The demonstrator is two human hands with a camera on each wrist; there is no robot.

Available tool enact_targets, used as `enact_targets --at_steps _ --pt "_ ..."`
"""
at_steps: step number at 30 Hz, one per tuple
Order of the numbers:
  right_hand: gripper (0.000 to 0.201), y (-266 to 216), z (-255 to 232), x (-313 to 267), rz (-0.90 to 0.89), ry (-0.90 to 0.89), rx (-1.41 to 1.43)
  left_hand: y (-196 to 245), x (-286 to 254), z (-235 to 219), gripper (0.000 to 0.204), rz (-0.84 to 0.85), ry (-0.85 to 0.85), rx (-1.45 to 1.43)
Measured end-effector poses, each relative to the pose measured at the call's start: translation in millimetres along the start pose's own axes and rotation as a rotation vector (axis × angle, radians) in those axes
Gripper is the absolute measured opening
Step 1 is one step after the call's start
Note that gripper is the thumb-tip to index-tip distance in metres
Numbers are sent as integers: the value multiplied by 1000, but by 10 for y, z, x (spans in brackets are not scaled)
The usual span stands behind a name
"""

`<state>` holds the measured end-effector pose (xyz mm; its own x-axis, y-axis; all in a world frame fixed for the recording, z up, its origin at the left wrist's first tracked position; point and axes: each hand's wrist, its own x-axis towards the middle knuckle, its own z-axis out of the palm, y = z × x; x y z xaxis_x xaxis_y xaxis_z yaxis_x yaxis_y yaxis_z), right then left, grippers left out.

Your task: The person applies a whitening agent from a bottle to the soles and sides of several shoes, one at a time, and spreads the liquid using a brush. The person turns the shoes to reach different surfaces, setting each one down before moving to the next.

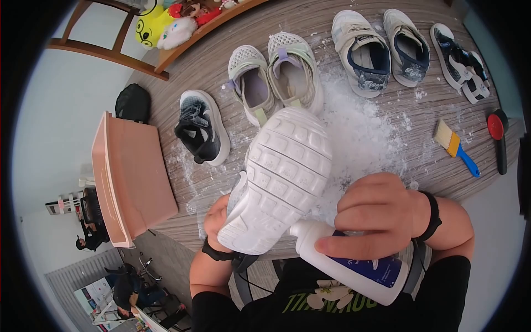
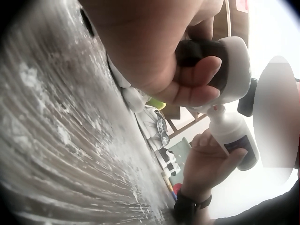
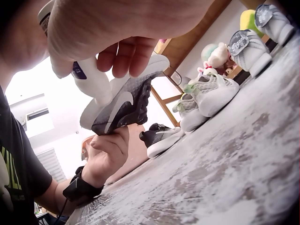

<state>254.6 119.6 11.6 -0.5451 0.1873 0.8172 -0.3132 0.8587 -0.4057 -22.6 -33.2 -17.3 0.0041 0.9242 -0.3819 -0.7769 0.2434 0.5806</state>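
Our table (image 1: 180,229) is under the white-soled shoe (image 1: 290,166). Our left hand (image 1: 215,216) grips the shoe, sole facing us. Beside the shoe, our right hand (image 1: 381,216) wraps round the bottle (image 1: 345,265). Squeezing too hard could spill too much down the shoe.

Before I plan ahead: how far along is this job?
Powder already lies across the table. The left hand holds a shoe sole-up, the right hand a bottle beside it. Brushing probably remains: the brush lies unheld. Whether the other shoes are finished, I can't tell.
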Motion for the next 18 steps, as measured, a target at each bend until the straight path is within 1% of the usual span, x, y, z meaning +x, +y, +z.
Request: enact_targets --at_steps 2,6,9,11,14,15,16,18 --pt "38 -6 3 3 -3 7 11 15 -11 -2 69 6 22 34" --pt "34 -22 11 14 -35 25 19 23 -16 -5 64 3 -17 32" --pt "32 -33 14 48 -73 43 32 38 6 -92 62 -48 -111 57" --pt "32 -44 9 51 -67 29 36 37 21 -105 61 -64 -165 43" --pt "31 -42 10 44 -64 23 34 -4 28 -158 61 -56 -209 -21" --pt "31 -39 11 42 -64 24 31 -17 35 -267 62 -62 -234 -16" --pt "32 -37 10 41 -66 25 31 -6 64 -233 62 -68 -260 -11" --pt "32 -34 5 42 -70 25 30 11 36 -136 62 -50 -229 9"
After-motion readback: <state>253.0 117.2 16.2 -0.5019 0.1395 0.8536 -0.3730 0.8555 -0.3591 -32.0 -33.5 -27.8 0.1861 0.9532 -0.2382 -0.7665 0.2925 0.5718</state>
